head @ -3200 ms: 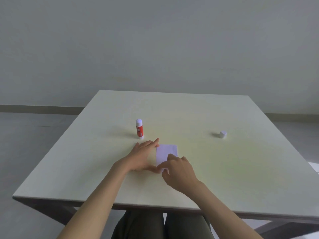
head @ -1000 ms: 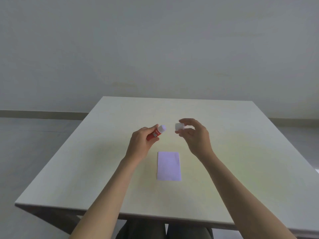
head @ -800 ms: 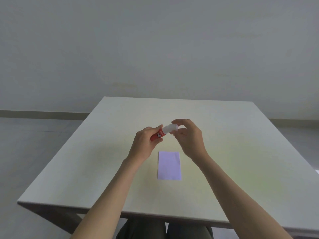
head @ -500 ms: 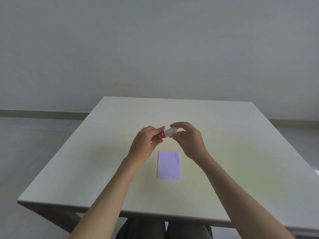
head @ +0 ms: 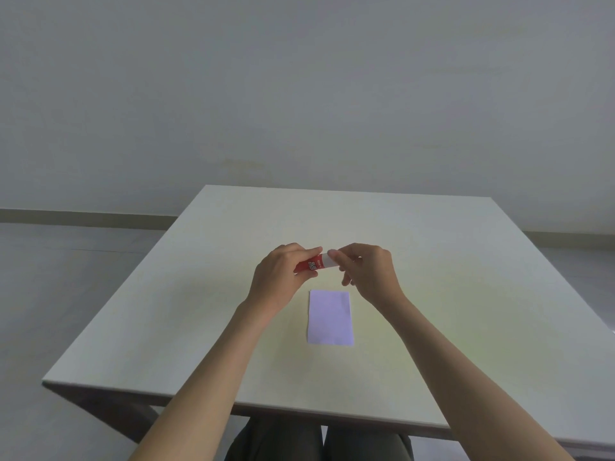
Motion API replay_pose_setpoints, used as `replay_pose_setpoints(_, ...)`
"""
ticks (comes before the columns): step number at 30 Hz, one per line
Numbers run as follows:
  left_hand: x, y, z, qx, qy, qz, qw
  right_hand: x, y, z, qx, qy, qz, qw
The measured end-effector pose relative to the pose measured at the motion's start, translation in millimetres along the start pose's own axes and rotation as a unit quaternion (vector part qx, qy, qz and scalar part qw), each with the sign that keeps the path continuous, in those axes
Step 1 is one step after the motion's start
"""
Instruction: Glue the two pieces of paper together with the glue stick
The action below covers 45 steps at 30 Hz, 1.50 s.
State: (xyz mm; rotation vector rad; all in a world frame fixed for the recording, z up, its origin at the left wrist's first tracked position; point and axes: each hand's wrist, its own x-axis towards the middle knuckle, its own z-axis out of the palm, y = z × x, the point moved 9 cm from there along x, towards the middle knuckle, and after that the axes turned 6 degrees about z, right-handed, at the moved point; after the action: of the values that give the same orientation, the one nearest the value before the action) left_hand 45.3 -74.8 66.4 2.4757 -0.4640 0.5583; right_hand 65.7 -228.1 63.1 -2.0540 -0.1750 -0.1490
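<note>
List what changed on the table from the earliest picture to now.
The glue stick left the table and is now in the left hand, lying sideways. The right hand fetched the cap from the right and has pushed it onto the stick. Both hands came off the paper, which stays flat on the table.

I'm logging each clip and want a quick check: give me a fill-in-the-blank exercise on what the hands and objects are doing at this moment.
1. The left hand grips the ____ body of the glue stick.
2. The right hand pinches the stick's white ____ end.
3. The pale purple paper lies flat on the ____, nearer the person than both hands.

Missing words: red; cap; table
</note>
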Motion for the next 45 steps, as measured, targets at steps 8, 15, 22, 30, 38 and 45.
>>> replay_pose_setpoints(8,-5,-19,7,-0.076,-0.006,-0.077,0.994,7,-11,8,-0.051,-0.035,-0.014,0.998)
replay_pose_setpoints(15,-15,-53,1,-0.135,0.047,-0.164,0.976,14,-16,15,-0.091,-0.027,-0.011,0.995)
replay_pose_setpoints(22,-24,-95,5,-0.164,0.131,-0.226,0.951,0,22,6,-0.104,-0.031,0.025,0.994)
replay_pose_setpoints(30,-27,-113,23,-0.169,0.141,-0.250,0.943,-5,42,-4,-0.109,-0.024,0.042,0.993)
replay_pose_setpoints(38,-25,-113,28,-0.160,0.140,-0.243,0.946,-8,53,1,-0.113,-0.023,0.052,0.992)
replay_pose_setpoints(45,-26,-116,32,-0.175,0.139,-0.227,0.948,-13,56,5,-0.112,-0.029,0.061,0.991)
